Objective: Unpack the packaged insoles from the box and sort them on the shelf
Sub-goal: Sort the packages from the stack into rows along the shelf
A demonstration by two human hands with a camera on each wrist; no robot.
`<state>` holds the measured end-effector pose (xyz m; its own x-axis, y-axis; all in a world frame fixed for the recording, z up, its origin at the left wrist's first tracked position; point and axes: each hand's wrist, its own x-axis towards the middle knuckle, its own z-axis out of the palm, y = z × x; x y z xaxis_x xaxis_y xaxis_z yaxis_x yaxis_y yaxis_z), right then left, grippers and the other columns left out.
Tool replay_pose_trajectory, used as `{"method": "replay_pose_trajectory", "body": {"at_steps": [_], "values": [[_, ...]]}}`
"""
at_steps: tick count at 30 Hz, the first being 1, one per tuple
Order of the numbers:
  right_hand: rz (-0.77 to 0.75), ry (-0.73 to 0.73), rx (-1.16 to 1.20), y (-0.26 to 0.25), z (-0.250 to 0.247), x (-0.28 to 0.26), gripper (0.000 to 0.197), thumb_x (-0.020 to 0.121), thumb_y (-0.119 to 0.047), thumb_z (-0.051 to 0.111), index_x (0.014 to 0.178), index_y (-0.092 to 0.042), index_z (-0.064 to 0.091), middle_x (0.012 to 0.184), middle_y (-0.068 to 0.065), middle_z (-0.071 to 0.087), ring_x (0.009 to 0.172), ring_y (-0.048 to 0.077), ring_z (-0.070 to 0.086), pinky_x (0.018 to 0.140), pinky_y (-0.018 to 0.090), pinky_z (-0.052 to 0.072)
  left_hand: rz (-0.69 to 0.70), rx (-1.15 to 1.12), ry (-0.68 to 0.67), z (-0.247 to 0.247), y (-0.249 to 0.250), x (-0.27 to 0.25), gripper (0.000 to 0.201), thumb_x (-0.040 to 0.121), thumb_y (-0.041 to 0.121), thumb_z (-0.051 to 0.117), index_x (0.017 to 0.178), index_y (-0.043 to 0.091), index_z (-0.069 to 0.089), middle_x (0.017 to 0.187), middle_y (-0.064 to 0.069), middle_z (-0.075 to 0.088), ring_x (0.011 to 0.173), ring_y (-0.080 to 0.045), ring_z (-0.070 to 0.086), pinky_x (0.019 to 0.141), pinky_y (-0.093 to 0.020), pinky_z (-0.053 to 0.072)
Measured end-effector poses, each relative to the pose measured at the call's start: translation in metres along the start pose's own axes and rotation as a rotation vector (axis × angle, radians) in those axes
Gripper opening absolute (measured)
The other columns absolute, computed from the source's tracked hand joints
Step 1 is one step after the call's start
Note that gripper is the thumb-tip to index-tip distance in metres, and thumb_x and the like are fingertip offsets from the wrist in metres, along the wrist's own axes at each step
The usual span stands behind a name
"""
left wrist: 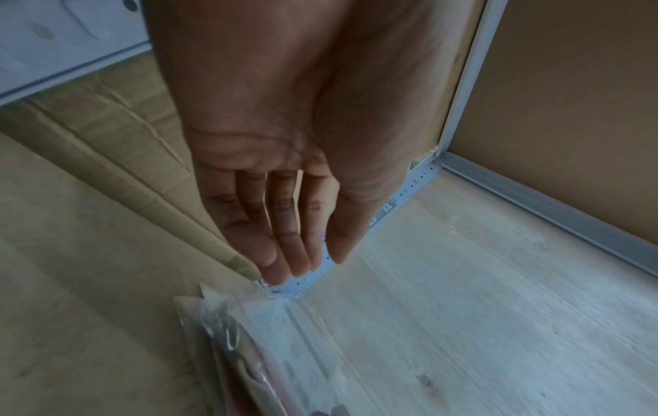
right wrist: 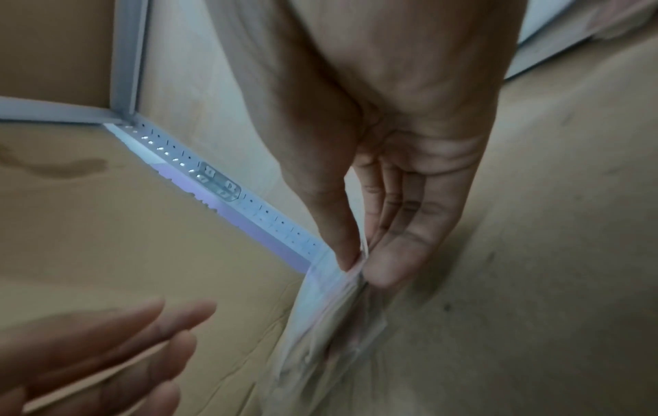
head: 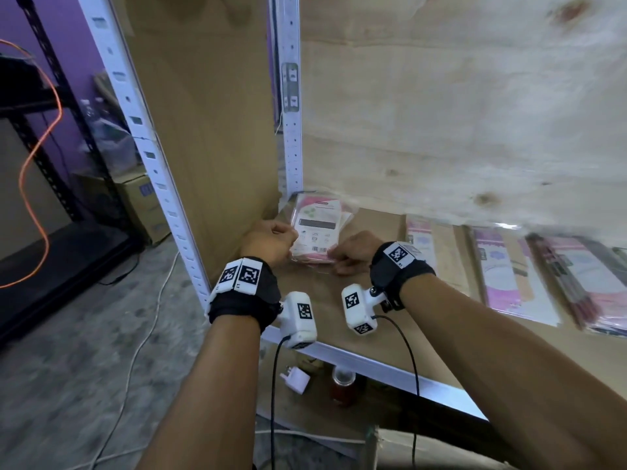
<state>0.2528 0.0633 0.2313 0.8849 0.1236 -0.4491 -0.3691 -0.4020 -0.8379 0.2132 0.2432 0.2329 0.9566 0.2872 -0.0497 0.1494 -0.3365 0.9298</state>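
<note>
A stack of packaged insoles (head: 317, 228) in clear plastic with pink and white cards lies in the far-left corner of the shelf (head: 373, 362). My right hand (head: 353, 254) is at its near right corner. In the right wrist view my thumb and fingers (right wrist: 359, 267) pinch the plastic edge of the package (right wrist: 320, 337). My left hand (head: 271, 242) is beside the stack's left edge. In the left wrist view its fingers (left wrist: 302, 264) hang straight just above the package (left wrist: 256, 351) and hold nothing.
More insole packages (head: 502, 266) lie in rows to the right, the farthest a darker pack (head: 583, 279). A white perforated post (head: 291, 96) and a cardboard side panel (head: 203, 113) close the corner. Below the shelf sit a white plug (head: 297, 378) and a jar (head: 342, 385).
</note>
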Motion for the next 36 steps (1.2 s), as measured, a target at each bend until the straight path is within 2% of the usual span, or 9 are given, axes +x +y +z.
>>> {"method": "replay_pose_trajectory", "body": {"at_steps": [2, 7, 9, 16, 22, 26, 30, 33, 36], "values": [[-0.013, -0.035, 0.0, 0.003, -0.006, -0.008, 0.015, 0.095, -0.004, 0.059, 0.081, -0.007, 0.054, 0.049, 0.002, 0.045, 0.038, 0.011, 0.042, 0.04, 0.02, 0.044, -0.008, 0.008, 0.005, 0.001, -0.001, -0.001, 0.018, 0.09, 0.02, 0.067, 0.073, 0.024, 0.067, 0.083, -0.005, 0.073, 0.08, -0.03, 0.071, 0.091, -0.044, 0.058], [-0.171, 0.03, 0.015, 0.012, -0.031, -0.025, 0.01, 0.087, -0.004, 0.067, 0.097, -0.001, 0.066, 0.076, 0.012, 0.06, 0.056, 0.016, 0.052, 0.059, 0.027, 0.052, -0.068, -0.053, -0.056, 0.006, 0.0, -0.004, 0.015, 0.092, 0.017, 0.068, 0.077, 0.021, 0.066, 0.086, -0.008, 0.07, 0.068, -0.023, 0.073, 0.07, -0.033, 0.062], [-0.234, 0.036, 0.028, 0.015, -0.043, -0.039, 0.005, 0.086, -0.004, 0.069, 0.088, -0.003, 0.064, 0.083, 0.016, 0.065, 0.058, 0.019, 0.055, 0.057, 0.027, 0.054, -0.13, -0.153, -0.123, 0.013, 0.004, -0.011, 0.015, 0.091, 0.023, 0.071, 0.081, 0.015, 0.063, 0.088, -0.011, 0.068, 0.07, -0.027, 0.072, 0.077, -0.036, 0.061], [-0.553, 0.18, -0.089, 0.022, -0.082, -0.094, 0.018, 0.084, -0.01, 0.076, 0.092, 0.004, 0.07, 0.075, 0.013, 0.072, 0.056, 0.024, 0.067, 0.06, 0.032, 0.06, -0.13, -0.569, -0.328, 0.03, 0.032, -0.035, 0.075, 0.072, 0.054, 0.081, 0.121, 0.004, 0.053, 0.114, -0.023, 0.058, 0.089, -0.037, 0.074, 0.071, -0.037, 0.063], [-0.931, 0.429, -0.526, 0.038, -0.094, -0.131, 0.009, 0.075, -0.009, 0.079, 0.08, -0.014, 0.075, 0.077, 0.001, 0.064, 0.063, 0.012, 0.055, 0.06, 0.012, 0.042, -0.12, -0.855, -0.395, 0.049, 0.046, -0.044, 0.07, 0.078, 0.049, 0.079, 0.121, 0.0, 0.052, 0.114, -0.028, 0.069, 0.1, -0.038, 0.073, 0.074, -0.035, 0.062], [-0.919, 0.343, -0.59, 0.059, -0.104, -0.14, 0.017, 0.071, -0.004, 0.078, 0.084, -0.015, 0.073, 0.079, -0.003, 0.061, 0.067, 0.011, 0.053, 0.061, 0.019, 0.043, -0.103, -0.812, -0.298, 0.071, 0.044, -0.05, 0.009, 0.097, 0.012, 0.061, 0.103, 0.005, 0.063, 0.098, -0.019, 0.075, 0.087, -0.024, 0.076, 0.063, -0.024, 0.061], [-0.867, 0.365, -0.382, 0.081, -0.126, -0.141, 0.01, 0.074, -0.011, 0.077, 0.08, -0.016, 0.072, 0.079, -0.006, 0.061, 0.068, 0.002, 0.053, 0.063, 0.011, 0.042, -0.097, -0.721, -0.317, 0.087, 0.044, -0.056, 0.006, 0.097, 0.007, 0.059, 0.098, 0.004, 0.064, 0.087, -0.016, 0.077, 0.073, -0.019, 0.077, 0.061, -0.024, 0.06], [-0.765, 0.488, -0.265, 0.098, -0.151, -0.14, 0.009, 0.08, -0.021, 0.075, 0.087, -0.018, 0.069, 0.091, 0.002, 0.064, 0.081, 0.012, 0.056, 0.075, 0.023, 0.047, -0.034, -0.627, -0.404, 0.099, 0.048, -0.061, 0.007, 0.096, 0.008, 0.061, 0.1, 0.004, 0.065, 0.1, -0.02, 0.076, 0.081, -0.022, 0.077, 0.067, -0.026, 0.062], [-0.647, 0.504, -0.145, 0.115, -0.173, -0.14, 0.02, 0.083, -0.028, 0.076, 0.098, -0.017, 0.067, 0.096, 0.0, 0.065, 0.083, 0.01, 0.057, 0.076, 0.018, 0.047, 0.011, -0.574, -0.558, 0.11, 0.052, -0.069, 0.018, 0.097, 0.008, 0.061, 0.114, 0.005, 0.064, 0.109, -0.019, 0.075, 0.094, -0.027, 0.076, 0.074, -0.029, 0.062]]}}
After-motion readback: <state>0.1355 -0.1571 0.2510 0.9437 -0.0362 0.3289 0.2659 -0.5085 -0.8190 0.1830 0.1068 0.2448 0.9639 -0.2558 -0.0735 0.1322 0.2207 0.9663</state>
